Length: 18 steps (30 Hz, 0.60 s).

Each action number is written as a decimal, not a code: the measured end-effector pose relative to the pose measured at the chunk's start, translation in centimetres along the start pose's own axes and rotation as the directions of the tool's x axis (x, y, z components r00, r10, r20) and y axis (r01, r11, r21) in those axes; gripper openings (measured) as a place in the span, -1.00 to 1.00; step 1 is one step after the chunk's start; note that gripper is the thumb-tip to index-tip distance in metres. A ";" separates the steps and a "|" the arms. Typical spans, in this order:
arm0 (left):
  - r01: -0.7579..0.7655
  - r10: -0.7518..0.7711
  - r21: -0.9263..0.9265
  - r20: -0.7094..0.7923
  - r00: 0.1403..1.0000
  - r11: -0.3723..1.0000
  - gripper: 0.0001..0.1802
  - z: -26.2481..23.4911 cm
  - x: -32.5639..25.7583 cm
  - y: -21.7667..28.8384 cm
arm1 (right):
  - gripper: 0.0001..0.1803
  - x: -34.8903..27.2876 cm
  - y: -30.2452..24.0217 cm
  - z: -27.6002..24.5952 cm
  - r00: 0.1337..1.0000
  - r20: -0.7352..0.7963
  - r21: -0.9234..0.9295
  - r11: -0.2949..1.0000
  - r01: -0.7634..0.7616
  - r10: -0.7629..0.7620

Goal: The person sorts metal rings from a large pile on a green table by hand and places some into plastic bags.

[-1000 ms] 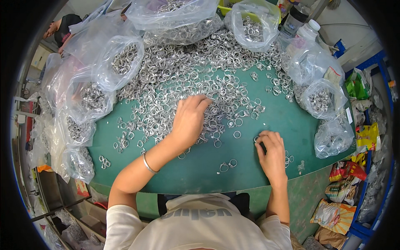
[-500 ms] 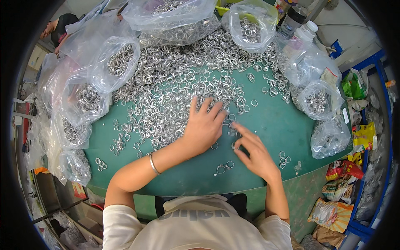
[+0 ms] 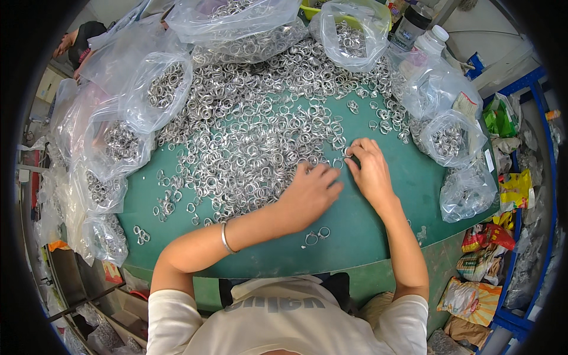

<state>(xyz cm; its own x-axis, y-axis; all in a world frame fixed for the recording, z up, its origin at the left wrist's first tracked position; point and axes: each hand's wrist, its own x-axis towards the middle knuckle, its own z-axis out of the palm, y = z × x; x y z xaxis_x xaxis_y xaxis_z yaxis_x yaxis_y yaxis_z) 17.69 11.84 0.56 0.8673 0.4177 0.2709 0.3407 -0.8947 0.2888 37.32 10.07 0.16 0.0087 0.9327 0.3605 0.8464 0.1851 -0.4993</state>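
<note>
A wide heap of small silver metal rings covers the middle of the green table. My left hand, with a silver bangle at its wrist, hovers palm down at the heap's near right edge. Its fingers are bent and a little apart, with nothing visible between them. At the right edge of the heap, my right hand pinches a small silver ring between thumb and forefinger. Close below my left hand lie a couple of loose rings.
Clear plastic bags of rings line the left side. A large bag and a yellow-green tub stand at the back. More bags sit at right, near a dark-lidded jar and white bottle. Blue shelving rises beyond.
My left hand has drawn off the heap, nearer to me and rightward. My right hand has moved farther out and to the right, its thumb and forefinger now closed on a ring.
</note>
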 end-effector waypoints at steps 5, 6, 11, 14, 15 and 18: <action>-0.110 0.099 0.145 0.083 0.992 0.983 -0.75 -0.7 -1.6 -0.6 | -0.84 -0.3 1.1 -2.0 0.993 0.051 0.069 0.992 -0.106 0.103; -0.075 0.065 0.151 0.067 0.996 0.986 -0.75 -0.8 -1.7 -0.8 | -0.86 -0.1 1.5 -2.6 0.989 0.044 0.109 0.984 -0.143 0.139; -0.025 0.020 0.100 0.052 0.998 0.995 -0.75 -0.8 -1.6 -0.8 | -0.87 1.1 3.1 -1.5 0.995 0.008 0.097 0.991 -0.096 0.096; -0.008 0.002 0.108 0.058 0.998 0.994 -0.76 -1.2 -1.7 -0.8 | -0.90 1.7 2.8 -1.3 0.997 0.056 -0.115 0.992 0.049 -0.043; -0.005 0.001 0.089 0.048 0.999 0.996 -0.76 -1.3 -1.7 -0.9 | -0.91 1.8 2.6 -1.5 0.994 0.089 -0.190 0.978 0.087 -0.071; 0.003 -0.003 0.037 0.011 1.000 0.999 -0.77 -1.6 -2.0 -1.2 | -0.90 1.2 2.3 -2.6 0.994 0.101 -0.219 0.973 0.073 -0.052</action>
<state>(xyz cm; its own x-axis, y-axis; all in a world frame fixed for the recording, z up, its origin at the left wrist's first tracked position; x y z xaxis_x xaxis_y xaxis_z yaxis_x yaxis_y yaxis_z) 15.03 12.30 1.13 0.8701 0.4187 0.2602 0.3562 -0.8988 0.2554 40.63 10.85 1.52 -0.0890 0.9483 0.3048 0.9408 0.1805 -0.2870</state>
